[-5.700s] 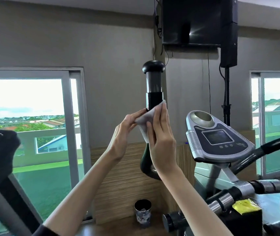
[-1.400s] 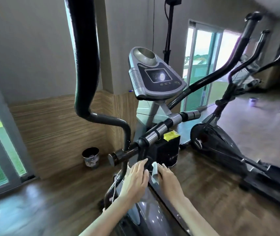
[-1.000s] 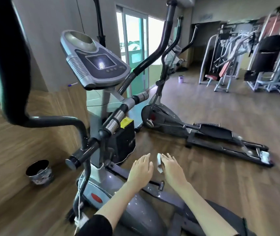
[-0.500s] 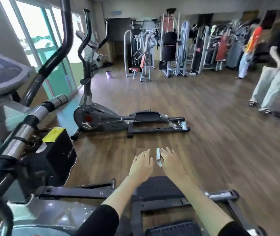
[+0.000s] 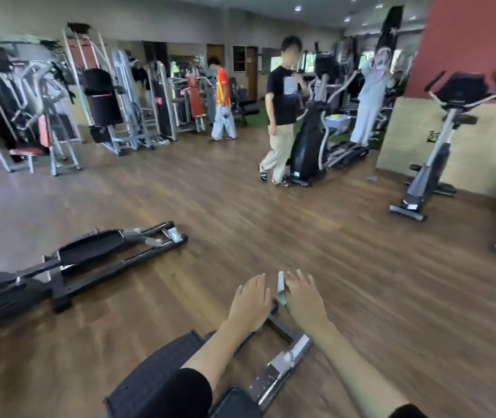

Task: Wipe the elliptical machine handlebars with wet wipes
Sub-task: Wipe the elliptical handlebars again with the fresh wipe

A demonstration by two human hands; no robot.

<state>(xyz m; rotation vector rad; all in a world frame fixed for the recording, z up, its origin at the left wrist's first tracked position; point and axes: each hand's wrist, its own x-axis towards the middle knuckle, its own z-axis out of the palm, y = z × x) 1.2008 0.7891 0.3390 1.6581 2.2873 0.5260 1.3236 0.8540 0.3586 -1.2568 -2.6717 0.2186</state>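
— Between the two hands, near six o'clock in the view, a folded wet wipe [image 5: 281, 287] stands on edge. The right hand [image 5: 302, 298] has it pinched against the inner side of its nearly straight fingers; the left hand [image 5: 251, 301] is flat, fingers out, holding nothing.

— And the handlebars?

— None in view. Only the rear rails and a pedal [image 5: 162, 366] of the elliptical lie below the forearms, at six. Another machine's rails [image 5: 96, 254] run at nine o'clock.

— So how far along is the job?

— I can't judge which bars are clean. With the wipe off any surface, no wiping is under way now.

— Anything unclear?

— The grip's underside is hidden, and whether the wipe is soiled. People [image 5: 279, 110] at twelve are blurred.
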